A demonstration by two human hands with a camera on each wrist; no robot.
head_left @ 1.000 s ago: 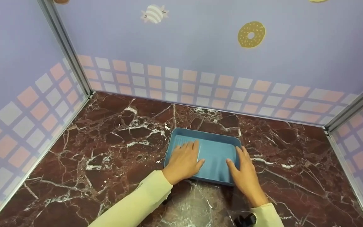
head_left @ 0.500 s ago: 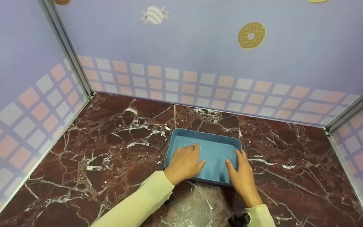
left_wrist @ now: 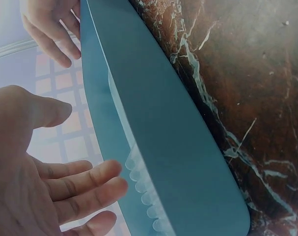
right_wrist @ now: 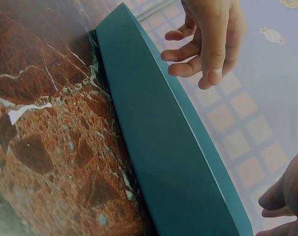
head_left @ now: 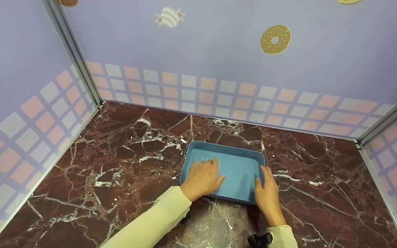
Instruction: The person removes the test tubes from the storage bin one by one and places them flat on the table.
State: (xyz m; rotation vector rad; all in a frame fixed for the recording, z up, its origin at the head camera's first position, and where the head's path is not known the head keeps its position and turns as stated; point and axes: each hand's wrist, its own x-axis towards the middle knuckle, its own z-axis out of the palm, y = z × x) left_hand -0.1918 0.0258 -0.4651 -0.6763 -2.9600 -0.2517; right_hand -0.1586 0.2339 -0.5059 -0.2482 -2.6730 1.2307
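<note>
A shallow blue rectangular tray (head_left: 240,172) with rounded corners lies on the marbled surface. My left hand (head_left: 202,179) hovers above its left part, fingers loosely bent and holding nothing. In the left wrist view, that hand (left_wrist: 65,187) is over the tray's near wall (left_wrist: 153,123), and a row of rounded ridges (left_wrist: 148,198) shows inside. My right hand (head_left: 267,193) is at the tray's right rim, thumb near the fingers, nothing held. Only part of it shows in the right wrist view, where the fingers (right_wrist: 281,196) stand beside the blue wall (right_wrist: 158,132).
Dark red marbled tabletop (head_left: 133,182) with white veins surrounds the tray. Purple panels (head_left: 219,44) with checks and printed sweets rise at the back and both sides, joined by metal posts (head_left: 72,51). A black wrist mount (head_left: 260,240) sits at the right sleeve.
My right hand has shifted slightly left and down, its thumb drawing in toward the fingers. My left fingers have bent a little more. The tray has stayed in place.
</note>
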